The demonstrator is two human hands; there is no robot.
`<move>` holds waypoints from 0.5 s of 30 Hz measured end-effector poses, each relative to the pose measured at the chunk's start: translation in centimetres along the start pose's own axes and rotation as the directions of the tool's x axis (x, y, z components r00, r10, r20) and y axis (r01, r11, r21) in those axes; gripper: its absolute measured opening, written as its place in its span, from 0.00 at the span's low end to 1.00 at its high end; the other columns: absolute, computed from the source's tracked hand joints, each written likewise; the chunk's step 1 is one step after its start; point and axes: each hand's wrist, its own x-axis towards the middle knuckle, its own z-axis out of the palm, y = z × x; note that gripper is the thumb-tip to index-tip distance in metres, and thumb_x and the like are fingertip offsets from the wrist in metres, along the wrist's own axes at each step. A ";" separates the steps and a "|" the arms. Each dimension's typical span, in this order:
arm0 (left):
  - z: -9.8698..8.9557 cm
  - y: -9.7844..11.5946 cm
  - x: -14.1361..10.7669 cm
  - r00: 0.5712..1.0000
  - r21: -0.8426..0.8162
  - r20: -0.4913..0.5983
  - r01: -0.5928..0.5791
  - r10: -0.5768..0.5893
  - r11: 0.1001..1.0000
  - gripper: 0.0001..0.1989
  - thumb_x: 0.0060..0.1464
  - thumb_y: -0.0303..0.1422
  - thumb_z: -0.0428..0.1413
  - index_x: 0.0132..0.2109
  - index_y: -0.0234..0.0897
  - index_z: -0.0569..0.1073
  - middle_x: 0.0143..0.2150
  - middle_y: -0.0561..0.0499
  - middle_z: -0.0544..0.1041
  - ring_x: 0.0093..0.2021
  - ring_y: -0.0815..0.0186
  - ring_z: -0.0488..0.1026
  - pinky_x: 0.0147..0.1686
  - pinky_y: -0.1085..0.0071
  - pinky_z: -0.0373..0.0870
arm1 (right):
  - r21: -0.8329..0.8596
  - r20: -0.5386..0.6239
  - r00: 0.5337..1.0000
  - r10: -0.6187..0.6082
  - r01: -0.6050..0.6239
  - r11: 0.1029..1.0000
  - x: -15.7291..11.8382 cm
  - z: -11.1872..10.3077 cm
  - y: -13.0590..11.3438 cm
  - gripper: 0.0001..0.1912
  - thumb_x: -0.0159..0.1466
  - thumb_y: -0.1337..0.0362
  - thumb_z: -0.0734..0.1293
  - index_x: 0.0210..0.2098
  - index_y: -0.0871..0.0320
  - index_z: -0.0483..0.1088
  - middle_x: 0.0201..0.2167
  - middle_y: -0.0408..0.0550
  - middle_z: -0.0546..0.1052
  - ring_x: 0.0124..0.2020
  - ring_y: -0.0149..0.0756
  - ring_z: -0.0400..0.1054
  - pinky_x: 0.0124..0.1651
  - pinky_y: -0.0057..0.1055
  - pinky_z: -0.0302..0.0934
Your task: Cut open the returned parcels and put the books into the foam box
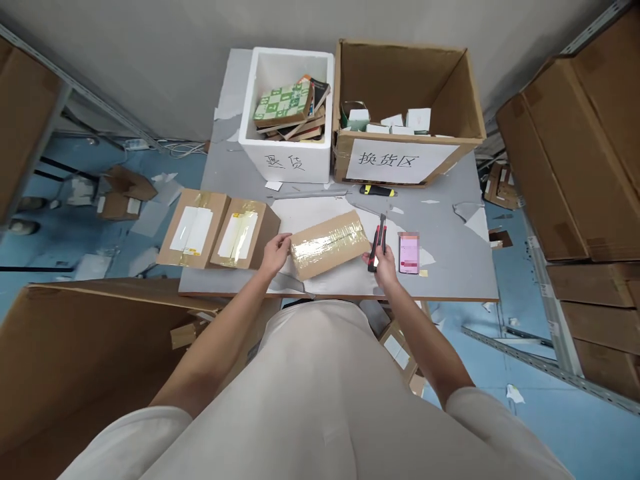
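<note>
A small cardboard box [330,244] with shiny tape along its top lies slightly askew in front of me on the table. My left hand [277,253] grips its left end, the thumb and fingers at the upper corner. At its right end, my right hand [384,264] is closed around a red and black utility knife [382,230] that points away from me. The fingertips of that hand are close to the box's right edge; whether they touch it I cannot tell. Just right of the knife lies a phone [409,253] with a lit pink screen.
Two taped, labelled boxes [193,230] stand at the table's left. Behind are a white foam bin [287,162] of books and a large open carton [345,157] holding small boxes. A yellow and black cutter [377,191] lies before them. Stacked cartons [570,167] flank the right side.
</note>
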 end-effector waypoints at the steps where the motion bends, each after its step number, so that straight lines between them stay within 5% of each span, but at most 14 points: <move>1: -0.1 -0.5 -1.0 0.999 -0.066 0.006 0.042 -0.042 0.997 0.23 0.48 0.47 0.57 0.44 0.34 0.75 0.40 0.46 0.78 0.39 0.62 0.75 0.41 0.61 0.75 | -0.024 0.020 0.999 -0.039 0.040 0.999 1.6 0.6 -0.5 0.18 0.57 0.49 0.68 0.39 0.53 0.63 0.44 0.44 0.75 0.28 0.26 0.70 0.36 0.31 0.71; 7: 0.8 -2.3 -6.9 0.975 -0.086 0.155 0.175 -0.160 0.981 0.22 0.39 0.49 0.63 0.35 0.35 0.74 0.29 0.51 0.75 0.27 0.69 0.71 0.33 0.68 0.72 | -0.179 0.158 0.972 -0.175 0.203 0.963 8.1 4.7 -2.0 0.16 0.58 0.50 0.66 0.38 0.53 0.62 0.33 0.41 0.74 0.25 0.26 0.66 0.30 0.26 0.65; 10: 1.6 -2.3 -7.9 0.964 -0.063 0.191 0.197 -0.182 0.978 0.22 0.39 0.48 0.63 0.34 0.36 0.73 0.26 0.52 0.74 0.26 0.68 0.70 0.29 0.71 0.69 | -0.216 0.177 0.964 -0.197 0.233 0.948 8.8 5.9 -2.1 0.16 0.57 0.51 0.67 0.38 0.54 0.63 0.30 0.40 0.73 0.24 0.25 0.64 0.27 0.24 0.62; 15: 1.6 -2.5 -7.6 0.973 0.025 0.185 0.132 -0.134 0.991 0.20 0.40 0.47 0.62 0.34 0.36 0.73 0.33 0.49 0.77 0.31 0.66 0.73 0.35 0.68 0.71 | -0.199 0.184 0.967 -0.177 0.213 0.957 7.5 6.0 -2.2 0.20 0.57 0.49 0.67 0.43 0.53 0.64 0.43 0.46 0.75 0.30 0.27 0.68 0.33 0.28 0.67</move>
